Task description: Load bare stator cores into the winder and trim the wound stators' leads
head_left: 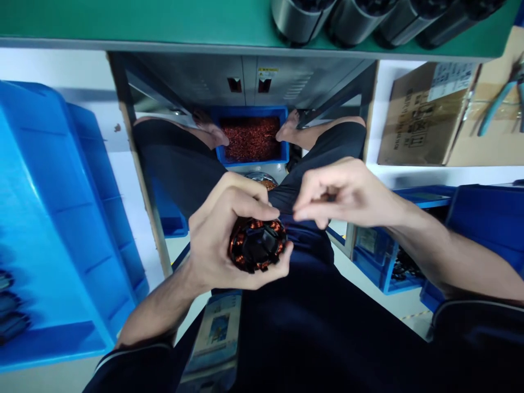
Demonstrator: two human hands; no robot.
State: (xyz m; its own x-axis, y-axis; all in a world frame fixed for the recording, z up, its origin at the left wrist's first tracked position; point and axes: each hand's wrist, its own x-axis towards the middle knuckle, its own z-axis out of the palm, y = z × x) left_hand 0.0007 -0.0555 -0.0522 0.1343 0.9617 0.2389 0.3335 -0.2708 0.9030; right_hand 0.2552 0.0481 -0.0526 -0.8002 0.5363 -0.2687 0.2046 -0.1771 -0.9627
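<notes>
the green tabletop (pixel 143 19) is the biggest thing, out beyond the copper-wound stator (pixel 262 245), which sits in the left hand (pixel 229 234) above the person's lap. the grey cabinet (pixel 208 82) stands beyond the stator too, below the tabletop. a large blue crate (pixel 41 164) is left of the stator, with dark round parts (pixel 12 322) at its outer edge. the cardboard box (pixel 413 120), printed and labelled, is well off to the stator's right and farther out. the blue bin (pixel 254 163), full of reddish copper pieces (pixel 251 136), is straight beyond the stator, between the person's bare feet. four metal cylinders (pixel 356 24) stand side by side on the tabletop, farther out than the stator and to its right. pliers with teal handles (pixel 495 106) lie on cardboard, far right of the stator.

the left hand's fingers wrap the stator's side, thumb along its upper rim, its round end facing up. the right hand (pixel 331 199) is just right of the stator, apart from it, fingers drawn into a narrow pinch; blur hides whether they grip anything thin.
</notes>
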